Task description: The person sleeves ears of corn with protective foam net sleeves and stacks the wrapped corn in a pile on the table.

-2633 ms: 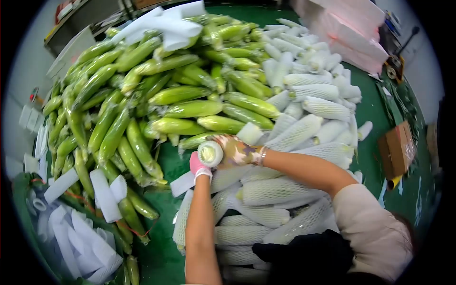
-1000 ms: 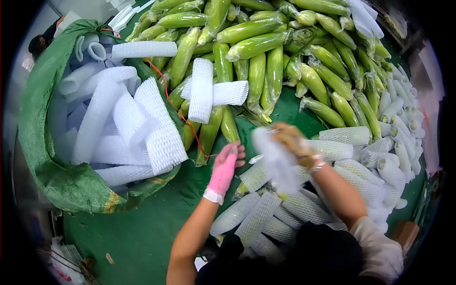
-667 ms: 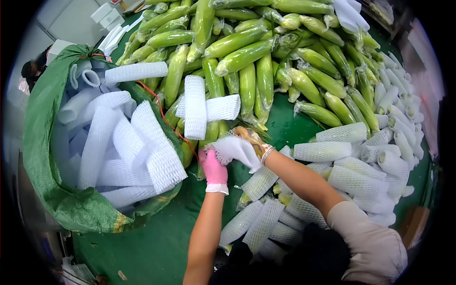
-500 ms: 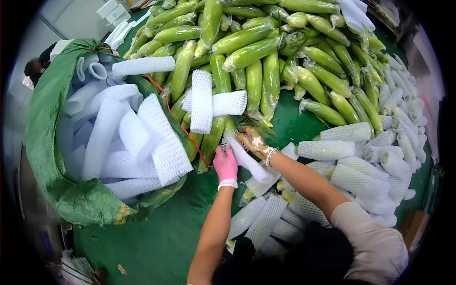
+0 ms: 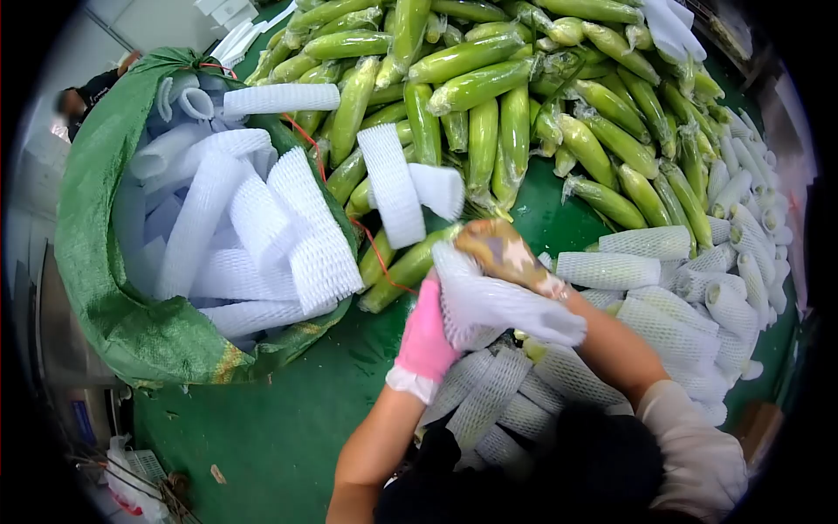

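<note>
Both gloved hands work at a white foam net sleeve (image 5: 524, 310), held in front of the pile of corn and slightly blurred. My left hand (image 5: 426, 336), in a pink glove, is closed at the sleeve's left edge. In a brown-and-white patterned glove, my right hand (image 5: 504, 255) curls over the sleeve's upper side. Whether an ear is inside the sleeve I cannot tell. An ear of corn (image 5: 406, 269) lies just left of the sleeve's upper end. Two loose foam sleeves, one upright (image 5: 393, 188) and one crosswise (image 5: 438, 189), rest on the corn beyond.
A green woven sack (image 5: 92, 253) full of foam sleeves stands at left, a red string (image 5: 377, 249) trailing from it. Film-wrapped corn (image 5: 480, 87) is heaped at the back. Sleeved ears (image 5: 672, 332) pile up at right on the green table (image 5: 279, 445). Another person (image 5: 92, 92) is at far left.
Both hands have drawn nearer to me with the foam sleeve, which has swung more sideways and looks wider. The loose crossed sleeves have shifted on the corn. The view has moved slightly.
</note>
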`<action>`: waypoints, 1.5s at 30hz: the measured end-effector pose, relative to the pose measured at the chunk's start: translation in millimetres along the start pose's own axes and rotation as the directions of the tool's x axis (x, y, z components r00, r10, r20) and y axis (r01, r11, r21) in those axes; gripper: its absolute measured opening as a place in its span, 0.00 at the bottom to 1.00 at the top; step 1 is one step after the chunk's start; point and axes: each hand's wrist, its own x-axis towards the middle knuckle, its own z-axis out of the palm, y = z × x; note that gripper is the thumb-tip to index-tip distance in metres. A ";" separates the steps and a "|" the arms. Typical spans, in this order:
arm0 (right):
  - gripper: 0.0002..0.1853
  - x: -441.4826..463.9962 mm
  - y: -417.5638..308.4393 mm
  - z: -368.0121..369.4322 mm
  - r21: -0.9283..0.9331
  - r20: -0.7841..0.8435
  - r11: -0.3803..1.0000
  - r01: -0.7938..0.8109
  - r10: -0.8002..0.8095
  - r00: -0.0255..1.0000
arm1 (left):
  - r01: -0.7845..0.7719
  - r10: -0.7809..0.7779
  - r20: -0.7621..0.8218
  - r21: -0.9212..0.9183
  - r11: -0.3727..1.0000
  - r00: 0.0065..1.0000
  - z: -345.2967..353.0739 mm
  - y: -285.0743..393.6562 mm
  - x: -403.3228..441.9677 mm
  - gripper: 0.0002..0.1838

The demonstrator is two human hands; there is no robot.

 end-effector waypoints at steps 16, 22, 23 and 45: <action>0.20 74.0 216.4 31.5 0.171 0.232 0.932 -0.321 0.278 0.932 | 0.367 -0.199 -0.500 0.263 0.893 0.843 23.7 -144.1 39.1 0.15; 0.19 4.6 95.2 25.1 0.032 0.317 0.993 -0.115 0.099 0.943 | 0.383 -0.177 -0.494 0.355 0.853 0.851 26.2 -104.6 16.9 0.13; 0.18 -17.9 92.1 17.7 0.256 0.383 0.958 -0.127 0.020 0.924 | 0.376 -0.246 -0.463 0.214 0.902 0.851 30.7 -92.1 9.3 0.12; 0.31 -30.1 -46.8 -3.4 -0.289 0.246 0.784 0.550 -0.494 0.834 | 0.292 -0.295 0.047 -0.344 0.892 0.954 -48.4 11.2 -9.9 0.06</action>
